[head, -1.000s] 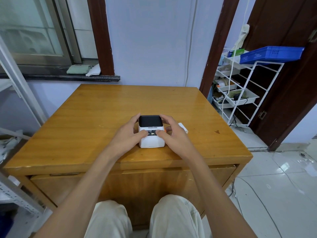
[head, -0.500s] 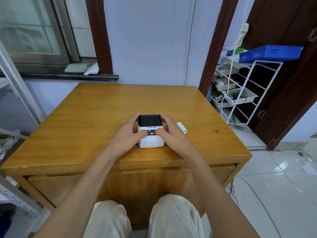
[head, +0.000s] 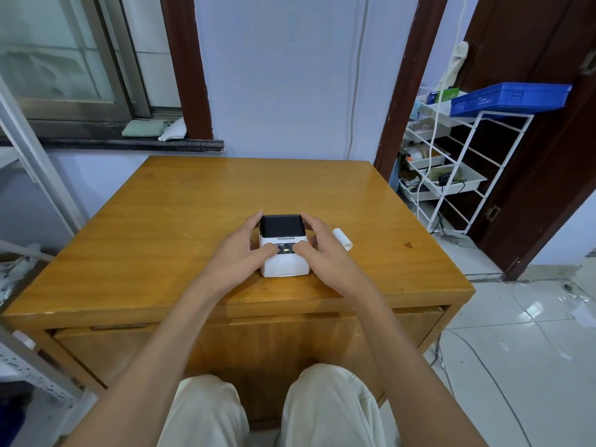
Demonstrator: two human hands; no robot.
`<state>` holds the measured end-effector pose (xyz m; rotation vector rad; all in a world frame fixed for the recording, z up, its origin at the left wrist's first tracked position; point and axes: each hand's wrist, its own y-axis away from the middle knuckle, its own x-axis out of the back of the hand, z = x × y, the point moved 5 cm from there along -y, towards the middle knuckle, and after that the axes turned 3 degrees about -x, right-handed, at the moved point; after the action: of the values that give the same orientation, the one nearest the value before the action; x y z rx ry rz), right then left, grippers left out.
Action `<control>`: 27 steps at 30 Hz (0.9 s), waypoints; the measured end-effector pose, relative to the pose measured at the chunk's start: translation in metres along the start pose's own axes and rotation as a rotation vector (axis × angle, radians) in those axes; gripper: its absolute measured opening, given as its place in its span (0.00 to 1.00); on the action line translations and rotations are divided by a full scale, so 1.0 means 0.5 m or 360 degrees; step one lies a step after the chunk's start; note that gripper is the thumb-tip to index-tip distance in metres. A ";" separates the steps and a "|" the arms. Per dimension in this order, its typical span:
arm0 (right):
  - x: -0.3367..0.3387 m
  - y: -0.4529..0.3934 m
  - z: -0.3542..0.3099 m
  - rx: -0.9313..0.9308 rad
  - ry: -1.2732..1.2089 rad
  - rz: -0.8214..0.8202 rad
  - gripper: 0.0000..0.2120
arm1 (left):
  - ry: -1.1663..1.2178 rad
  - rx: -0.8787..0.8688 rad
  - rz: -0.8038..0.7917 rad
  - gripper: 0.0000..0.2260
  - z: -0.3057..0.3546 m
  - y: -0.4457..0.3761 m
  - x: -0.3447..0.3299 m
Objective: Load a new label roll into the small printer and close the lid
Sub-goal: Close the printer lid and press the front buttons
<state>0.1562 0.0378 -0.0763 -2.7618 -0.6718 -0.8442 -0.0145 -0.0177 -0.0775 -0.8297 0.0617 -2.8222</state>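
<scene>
The small printer [head: 283, 245], white with a black lid, stands near the front edge of the wooden table [head: 193, 221]. Its lid lies flat and shut. My left hand [head: 237, 253] clasps its left side, fingers on the lid's edge and thumb on the front panel. My right hand [head: 322, 256] clasps the right side the same way, thumb next to a lit green indicator. A white label roll [head: 342, 239] lies on its side on the table just right of my right hand, untouched.
A white wire rack [head: 451, 175] with trays and a blue basket [head: 509, 98] stands right of the table by a dark door. A metal shelf frame [head: 29, 156] is at the left. Cables trail on the tiled floor at the right.
Both hands stay on the printer in the same grip. The thumbs have shifted slightly on the front panel. The roll has not moved.
</scene>
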 end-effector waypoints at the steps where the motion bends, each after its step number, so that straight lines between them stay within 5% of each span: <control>1: 0.001 0.001 -0.001 -0.0003 0.0000 0.0003 0.31 | 0.0001 -0.0001 0.0001 0.40 0.000 0.000 0.000; 27: 0.003 0.003 0.007 -0.0005 -0.0109 0.0033 0.30 | 0.0003 0.0006 -0.0007 0.41 0.002 0.004 0.002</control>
<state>0.1595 0.0382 -0.0785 -2.8068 -0.6532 -0.7502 -0.0142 -0.0199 -0.0764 -0.8273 0.0552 -2.8263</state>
